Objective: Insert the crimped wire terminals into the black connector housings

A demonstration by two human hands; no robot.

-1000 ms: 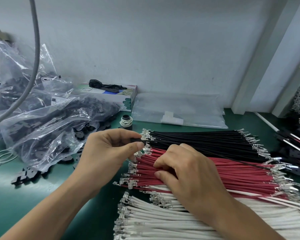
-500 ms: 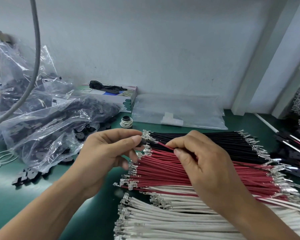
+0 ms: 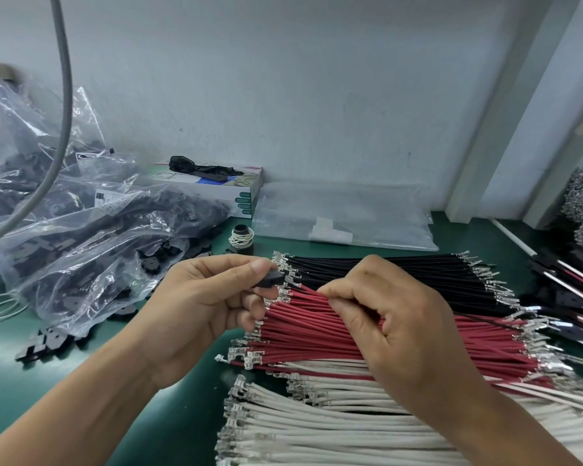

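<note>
Black connector housing [image 3: 270,280] pinched in left hand [image 3: 202,307]; red wire [image 3: 308,290] pinched by right hand [image 3: 391,326], terminal at housing, insertion judged unfinished. Wire bundles [image 3: 401,334] remain; finished assemblies [image 3: 576,280] stacked right.

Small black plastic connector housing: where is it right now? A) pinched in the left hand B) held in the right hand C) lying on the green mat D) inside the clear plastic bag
A: the left hand pinches the small black plastic connector housing between thumb and fingers above the wire bundles, while the right hand pinches a red wire.
</note>
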